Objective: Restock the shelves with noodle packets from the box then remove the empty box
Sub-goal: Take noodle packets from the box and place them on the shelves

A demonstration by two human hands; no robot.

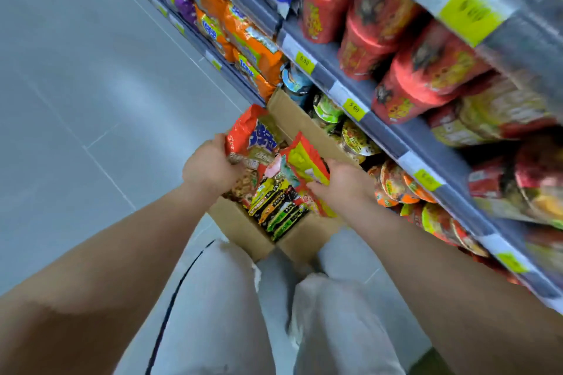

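An open cardboard box (243, 230) stands on the floor in front of my legs, against the shelf foot. It holds several noodle packets, among them dark and yellow ones (275, 207) standing on edge. My left hand (210, 166) grips an orange-red packet with blue lettering (254, 137) at the box's left side. My right hand (344, 183) holds a red and yellow packet (304, 161) at the box's right side. Both packets are lifted partly above the others.
Grey shelves (380, 137) with yellow price tags run along the right, stocked with red cup noodles (426, 70), bowl noodles (396, 183) low down and orange packets (243, 36) farther along. Grey tiled floor (76, 85) lies to the left. My light trousers (243, 313) fill the foreground.
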